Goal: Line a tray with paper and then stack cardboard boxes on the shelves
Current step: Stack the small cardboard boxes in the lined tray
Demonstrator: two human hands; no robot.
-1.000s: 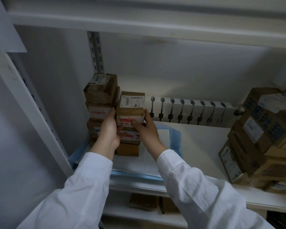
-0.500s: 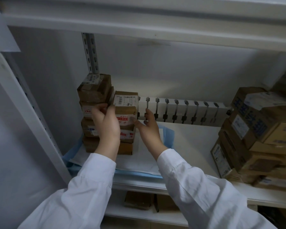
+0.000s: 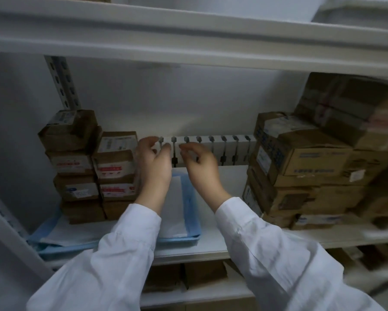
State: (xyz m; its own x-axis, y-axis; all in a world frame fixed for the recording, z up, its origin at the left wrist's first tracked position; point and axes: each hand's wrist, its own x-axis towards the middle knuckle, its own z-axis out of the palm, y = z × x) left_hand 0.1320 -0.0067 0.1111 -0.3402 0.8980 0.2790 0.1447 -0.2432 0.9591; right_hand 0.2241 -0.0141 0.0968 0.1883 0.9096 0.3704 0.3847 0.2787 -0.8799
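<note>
1 tray [image 3: 179,238], 2 box stacks [image 3: 73,163], 2 hands [image 3: 156,169].

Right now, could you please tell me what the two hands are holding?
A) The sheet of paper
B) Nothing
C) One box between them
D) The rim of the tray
B: the left hand and the right hand hover empty, fingers loosely curled, beside the box stacks in the tray.
</note>
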